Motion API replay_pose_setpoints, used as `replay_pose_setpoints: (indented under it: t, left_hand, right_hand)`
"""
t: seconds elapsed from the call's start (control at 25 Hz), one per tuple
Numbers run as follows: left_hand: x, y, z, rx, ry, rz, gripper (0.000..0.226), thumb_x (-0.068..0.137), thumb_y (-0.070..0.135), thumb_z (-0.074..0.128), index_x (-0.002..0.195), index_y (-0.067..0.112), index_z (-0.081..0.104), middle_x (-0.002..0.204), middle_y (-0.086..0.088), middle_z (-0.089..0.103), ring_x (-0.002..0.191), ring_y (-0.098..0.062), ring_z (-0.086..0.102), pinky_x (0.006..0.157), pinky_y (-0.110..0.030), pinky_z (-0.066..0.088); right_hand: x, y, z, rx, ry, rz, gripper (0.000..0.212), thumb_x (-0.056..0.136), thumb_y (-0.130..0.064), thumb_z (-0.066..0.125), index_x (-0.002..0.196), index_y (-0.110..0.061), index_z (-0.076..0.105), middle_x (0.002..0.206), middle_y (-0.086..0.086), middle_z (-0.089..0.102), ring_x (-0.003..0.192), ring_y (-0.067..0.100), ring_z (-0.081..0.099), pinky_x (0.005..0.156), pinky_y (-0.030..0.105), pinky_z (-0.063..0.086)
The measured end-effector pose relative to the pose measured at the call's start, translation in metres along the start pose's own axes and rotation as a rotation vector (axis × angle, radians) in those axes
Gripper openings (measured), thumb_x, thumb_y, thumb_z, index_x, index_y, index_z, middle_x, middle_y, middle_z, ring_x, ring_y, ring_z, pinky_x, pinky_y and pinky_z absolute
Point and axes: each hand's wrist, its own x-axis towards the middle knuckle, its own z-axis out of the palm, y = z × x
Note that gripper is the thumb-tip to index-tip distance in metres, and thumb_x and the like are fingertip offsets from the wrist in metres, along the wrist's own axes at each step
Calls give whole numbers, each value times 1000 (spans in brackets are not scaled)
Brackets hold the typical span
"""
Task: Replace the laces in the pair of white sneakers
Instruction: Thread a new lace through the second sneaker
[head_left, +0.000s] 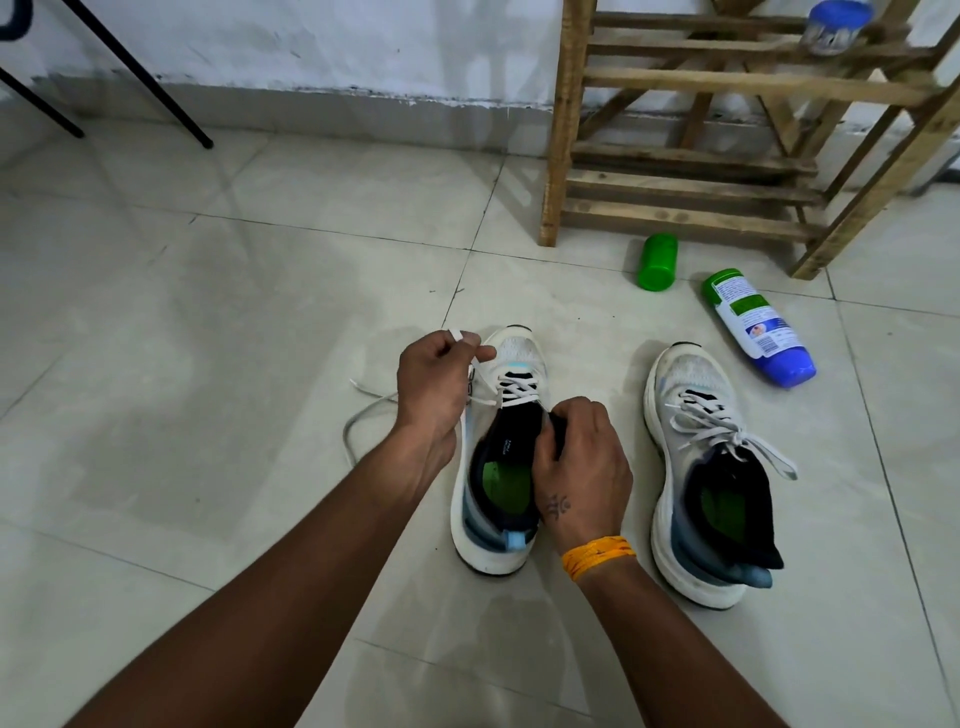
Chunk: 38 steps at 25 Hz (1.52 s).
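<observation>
Two white sneakers stand on the tiled floor, toes pointing away from me. The left sneaker (501, 457) is laced only near the toe, its black tongue and green insole showing. My left hand (436, 384) pinches a stretch of its white lace (363, 410), which loops out over the floor to the left. My right hand (579, 467) grips the right side of that sneaker's collar. The right sneaker (701, 467) stands apart to the right, laced, with loose lace ends and a dark sock tucked inside.
A wooden rack (727, 135) stands at the back right, with a blue-lidded jar (834, 26) on it. On the floor near its foot lie a green cap (657, 261) and a green-and-blue bottle (758, 327). Black metal legs (140, 78) cross the far left.
</observation>
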Motion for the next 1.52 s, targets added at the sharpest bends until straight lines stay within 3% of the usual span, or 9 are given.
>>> replay_pose_setpoints:
  t: [0.16, 0.32, 0.52, 0.6, 0.76, 0.88, 1.0, 1.32, 1.52]
  left_hand:
    - [-1, 25, -9, -28, -3, 88, 20, 104, 21, 57, 98, 11, 73, 92, 0, 80, 87, 3, 69, 85, -25, 45]
    - [-13, 39, -6, -94, -87, 131, 22, 105, 19, 55, 97, 9, 72, 93, -5, 79, 98, -16, 75, 93, -33, 54]
    - [-27, 59, -2, -93, -167, 208, 24, 106, 14, 52, 100, 1, 71, 92, -12, 78, 92, -17, 76, 76, -27, 60]
    - [-29, 68, -6, -124, -186, 217, 23, 106, 13, 53, 101, -1, 71, 93, -14, 77, 90, -17, 75, 70, -24, 59]
    - [-25, 77, -14, -128, -198, 243, 22, 105, 18, 55, 97, 8, 72, 93, -7, 78, 98, -21, 75, 92, -37, 56]
    - [-26, 75, -13, -97, -179, 208, 22, 105, 19, 55, 97, 9, 73, 93, -8, 79, 98, -20, 75, 89, -33, 56]
    - [-28, 73, -9, -103, -170, 195, 23, 105, 19, 55, 98, 7, 72, 93, -9, 79, 95, -17, 76, 82, -29, 57]
    - [-27, 76, -15, -138, -214, 177, 23, 106, 20, 54, 97, 9, 73, 95, -10, 79, 99, -20, 75, 87, -32, 56]
    - [-20, 82, -21, -182, -224, 204, 24, 105, 22, 54, 97, 9, 73, 97, -10, 78, 102, -25, 75, 97, -40, 56]
  right_hand:
    - [2, 1, -6, -60, -13, 3, 9, 89, -17, 65, 91, -14, 57, 92, 5, 56, 83, 30, 57, 58, 35, 39]
    - [14, -21, -19, -49, 9, -9, 16, 91, -30, 64, 99, -17, 64, 96, 3, 58, 88, 27, 57, 61, 36, 47]
    - [52, -75, -34, 443, -377, -5, 13, 99, -32, 60, 107, -25, 68, 76, -8, 66, 71, 7, 59, 68, 30, 46]
    - [56, -82, -35, 536, -391, 3, 8, 99, -31, 60, 100, -26, 66, 69, -5, 65, 66, 10, 59, 65, 29, 44]
    - [49, -66, -26, 148, -455, -21, 14, 97, -31, 62, 84, -25, 63, 66, -6, 60, 68, 13, 59, 60, 32, 33]
    - [53, -76, -30, 480, -593, 97, 4, 96, -31, 65, 92, -28, 66, 71, -6, 65, 69, 10, 63, 66, 30, 45]
    - [59, -92, -35, 780, -577, 182, 11, 99, -23, 60, 95, -17, 68, 66, -4, 64, 54, 3, 56, 57, 25, 43]
    - [50, -92, -32, 875, -612, 195, 14, 102, -24, 57, 94, -16, 66, 65, 0, 62, 51, 11, 47, 52, 27, 37]
    - [41, -74, -24, 627, -587, 164, 26, 104, -29, 53, 84, -19, 65, 64, -1, 65, 49, 6, 49, 56, 31, 45]
